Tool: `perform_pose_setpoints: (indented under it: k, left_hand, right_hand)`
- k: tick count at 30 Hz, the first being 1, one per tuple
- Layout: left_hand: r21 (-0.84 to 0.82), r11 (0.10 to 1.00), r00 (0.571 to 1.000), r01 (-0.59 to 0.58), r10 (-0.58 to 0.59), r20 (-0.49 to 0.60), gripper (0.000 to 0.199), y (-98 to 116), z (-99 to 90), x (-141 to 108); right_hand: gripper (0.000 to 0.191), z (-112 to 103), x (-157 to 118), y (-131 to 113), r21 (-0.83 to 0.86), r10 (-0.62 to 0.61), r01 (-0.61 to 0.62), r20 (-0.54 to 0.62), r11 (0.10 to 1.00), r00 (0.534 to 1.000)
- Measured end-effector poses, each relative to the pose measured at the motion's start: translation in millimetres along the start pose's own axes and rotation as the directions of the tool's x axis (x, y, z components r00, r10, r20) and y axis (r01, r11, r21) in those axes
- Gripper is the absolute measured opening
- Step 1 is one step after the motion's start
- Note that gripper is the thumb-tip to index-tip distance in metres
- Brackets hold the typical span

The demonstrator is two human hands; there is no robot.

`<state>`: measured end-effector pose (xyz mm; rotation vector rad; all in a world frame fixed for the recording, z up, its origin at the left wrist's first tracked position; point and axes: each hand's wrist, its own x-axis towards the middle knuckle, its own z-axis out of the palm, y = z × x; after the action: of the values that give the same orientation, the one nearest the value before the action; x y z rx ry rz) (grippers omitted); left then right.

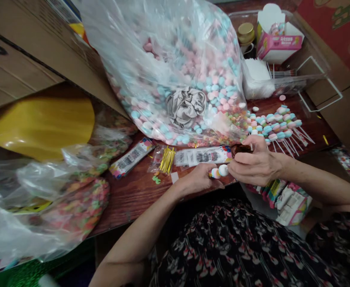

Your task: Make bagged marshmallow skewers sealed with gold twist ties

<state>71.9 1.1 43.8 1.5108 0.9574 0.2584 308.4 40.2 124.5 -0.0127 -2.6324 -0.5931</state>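
Observation:
My left hand point(203, 177) is closed round a candy skewer point(219, 172), a short row of pastel marshmallow pieces with a white one at the end. Close against that white end are the fingers of my right hand point(257, 162), bent together. What they pinch is hidden. A dark brown shiny thing point(242, 149) shows by the right thumb; I cannot tell whether it is held. Just beyond my hands lie printed clear sleeves point(203, 156) and a packet of gold twist ties point(167, 159). Finished-looking skewers point(275, 124) with white sticks are heaped beyond the right hand.
A big clear bag of pink and blue marshmallows point(175, 67), with a grey scrunchie point(187, 107) on it, fills the back. At left sits a bag of gummy candies point(82, 199). A clear plastic bin point(285, 85) stands back right. Cardboard boxes point(339, 119) flank the wooden table point(127, 201).

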Motion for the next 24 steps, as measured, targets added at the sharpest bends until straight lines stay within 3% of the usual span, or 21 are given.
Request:
perform_pose_setpoints:
  k: [5, 9, 11, 13, 18, 24]
  left_hand:
    - [0.192, 0.981, 0.997, 0.037, -0.022, -0.08, 0.018, 1.9, 3.0, 0.2]
    - [-0.058, 0.998, 0.995, -0.016, 0.01, -0.098, 0.026, 1.2, 7.7, 1.0]
    - [-0.207, 0.978, 0.988, -0.015, -0.017, -0.153, 0.031, 0.5, 9.1, 1.0]
    - [-0.244, 0.97, 0.974, -0.016, -0.04, -0.223, 0.033, -0.8, 8.8, 0.6]
    - [-0.024, 1.0, 0.959, -0.005, -0.002, -0.282, 0.027, -8.2, 4.7, 0.6]
    - [0.076, 0.997, 0.979, 0.002, 0.014, -0.204, 0.026, -6.5, 4.0, 3.4]
  right_hand:
    - [0.019, 1.9, 5.4, 4.8, 0.013, 0.015, -0.015, 0.018, 1.0, 1.0]
    - [0.019, 3.2, 6.1, 6.6, 0.105, 0.117, -0.122, 0.049, 0.987, 0.992]
    - [0.023, 5.6, 5.5, 4.4, 0.116, 0.2, -0.206, 0.062, 0.972, 0.978]
    - [0.025, 8.4, 4.6, 0.3, 0.105, 0.285, -0.293, 0.086, 0.95, 0.955]
    - [0.025, 12.7, 0.7, -11.9, 0.058, 0.368, -0.385, 0.193, 0.921, 0.91]
    - [0.025, 20.9, -4.3, -23.4, 0.045, 0.394, -0.414, 0.232, 0.909, 0.89]
